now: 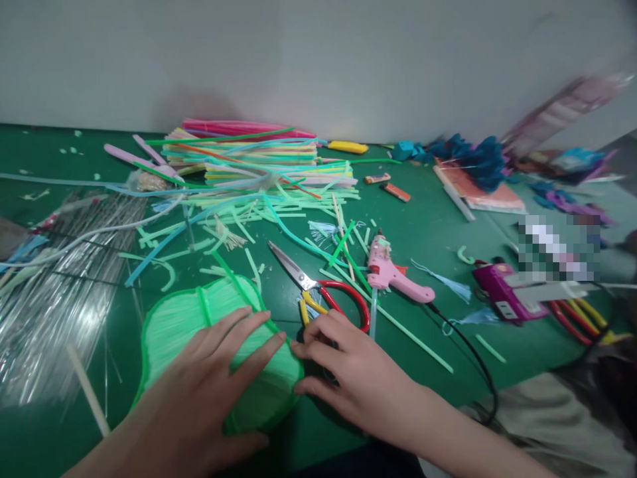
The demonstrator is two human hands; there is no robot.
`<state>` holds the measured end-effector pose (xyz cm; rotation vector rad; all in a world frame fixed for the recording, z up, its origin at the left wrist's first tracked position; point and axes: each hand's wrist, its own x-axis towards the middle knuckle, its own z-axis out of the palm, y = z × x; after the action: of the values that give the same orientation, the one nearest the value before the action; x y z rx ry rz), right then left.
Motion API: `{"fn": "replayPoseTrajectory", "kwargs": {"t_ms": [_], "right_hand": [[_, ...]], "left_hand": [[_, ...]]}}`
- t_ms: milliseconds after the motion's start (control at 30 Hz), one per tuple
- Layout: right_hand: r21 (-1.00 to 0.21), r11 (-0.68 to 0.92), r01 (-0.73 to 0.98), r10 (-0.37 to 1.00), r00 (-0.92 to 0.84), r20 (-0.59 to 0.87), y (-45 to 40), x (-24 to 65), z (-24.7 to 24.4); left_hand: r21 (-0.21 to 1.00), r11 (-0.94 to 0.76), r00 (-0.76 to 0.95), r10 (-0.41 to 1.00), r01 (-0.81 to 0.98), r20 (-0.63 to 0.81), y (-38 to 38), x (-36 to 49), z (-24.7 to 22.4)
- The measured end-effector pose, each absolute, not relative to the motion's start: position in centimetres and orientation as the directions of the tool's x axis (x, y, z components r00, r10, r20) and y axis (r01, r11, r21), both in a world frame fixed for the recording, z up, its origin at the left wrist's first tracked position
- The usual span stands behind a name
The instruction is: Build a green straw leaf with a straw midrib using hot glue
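A bright green, rounded, lobed craft piece (172,325) with a darker green rim and a green strip across its face lies on the green table in front of me. My left hand (204,378) rests across it, fingers spread and stretched out. At the right rim, my right hand (338,362) has its fingers curled, with thumb and fingertips pinching the edge. Scissors (343,299) with red and yellow handles lie just beyond my right hand, partly hidden by it. A pink hot glue gun (385,272) is further right.
Bundles of colored pipe cleaners (243,156) lie at the back, with cut green pieces scattered before them. Thin silvery wires (64,292) spread at left. Further right are a purple box (507,292), another pair of scissors (580,318) and a black cord (478,352). A wall stands behind.
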<state>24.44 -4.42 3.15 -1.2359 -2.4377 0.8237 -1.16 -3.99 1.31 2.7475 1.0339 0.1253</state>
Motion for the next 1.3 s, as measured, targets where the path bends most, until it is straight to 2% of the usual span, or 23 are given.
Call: {"fn": "replayPoseTrajectory", "kwargs": {"t_ms": [167,300,400,533,833,1000,1100,1200,1300], "right_hand": [[-0.52,0.508,0.687,0.781,-0.622,-0.06,-4.0,24.3,4.4],[-0.316,0.64,0.701,0.702,-0.7,-0.131,-3.6,24.0,5.8],[-0.197,0.698,0.688,0.679,-0.724,-0.12,-3.6,23.6,6.0],[-0.151,0.718,0.68,0.671,-0.733,-0.112,-3.7,23.4,5.5],[-0.157,0.72,0.676,0.671,-0.736,-0.093,-3.7,23.6,5.4],[-0.202,0.714,0.671,0.644,-0.742,-0.188,-3.2,23.7,5.8],[-0.295,0.673,0.678,0.616,-0.735,-0.283,-2.3,24.1,6.6],[-0.443,0.598,0.668,0.575,-0.742,-0.345,-0.3,24.4,7.4],[-0.57,0.546,0.614,0.594,-0.763,-0.255,2.7,23.7,7.4]], "left_hand": [[0.241,-0.716,0.737,0.676,0.655,0.01,-4.1,-1.1,1.1],[0.244,-0.712,0.732,0.681,0.658,0.012,-4.1,-1.0,1.1],[0.263,-0.71,0.737,0.676,0.653,-0.003,-4.1,-1.0,1.1],[0.318,-0.712,0.751,0.66,0.626,0.0,-4.1,-1.1,0.9],[0.377,-0.701,0.772,0.632,0.605,-0.064,-3.6,-0.9,1.0],[0.376,-0.705,0.784,0.611,0.602,-0.11,-3.2,-0.7,1.4],[0.377,-0.698,0.776,0.623,0.609,-0.101,-3.4,-0.8,1.4],[0.396,-0.68,0.764,0.638,0.617,-0.095,-3.6,-0.8,1.3],[0.409,-0.675,0.767,0.633,0.614,-0.105,-3.5,-0.8,1.5]]}}
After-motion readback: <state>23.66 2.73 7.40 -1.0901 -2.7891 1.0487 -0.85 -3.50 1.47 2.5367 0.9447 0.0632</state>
